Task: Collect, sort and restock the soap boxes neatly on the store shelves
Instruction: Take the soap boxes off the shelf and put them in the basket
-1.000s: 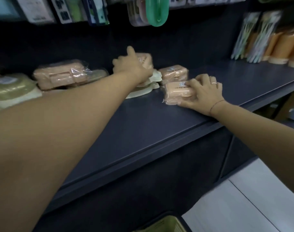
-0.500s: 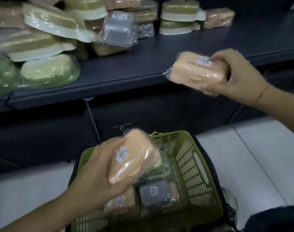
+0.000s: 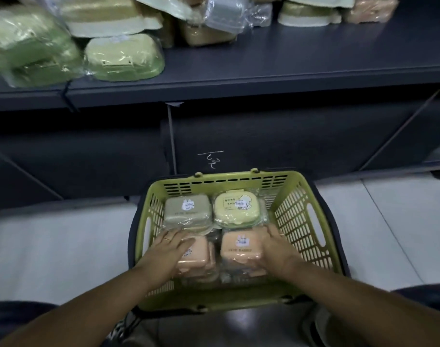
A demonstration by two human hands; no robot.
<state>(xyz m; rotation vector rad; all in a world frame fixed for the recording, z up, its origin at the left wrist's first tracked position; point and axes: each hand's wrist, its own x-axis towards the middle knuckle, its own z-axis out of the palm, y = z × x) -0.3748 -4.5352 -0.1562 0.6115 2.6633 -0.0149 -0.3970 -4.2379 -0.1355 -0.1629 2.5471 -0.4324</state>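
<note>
A green plastic basket (image 3: 299,216) stands on the floor below the shelf. It holds a grey-green soap box (image 3: 187,209), a yellow soap box (image 3: 235,206) and two wrapped orange ones in front. My left hand (image 3: 167,251) lies flat over the left orange soap box (image 3: 196,256), fingers stretched across its top. My right hand (image 3: 274,246) grips the right orange soap box (image 3: 240,246) round its right side and near edge. Both boxes sit down in the basket.
The dark shelf (image 3: 289,68) runs above, with green soap boxes (image 3: 123,57) heaped at its left and cream, grey and orange wrapped ones (image 3: 311,11) along the back. A dark cabinet front stands behind the basket. Pale floor tiles (image 3: 389,221) lie on both sides.
Both hands took orange soap boxes off the shelf and brought them down. Half a second ago they held them in the air; now both boxes sit in the basket's front row.
</note>
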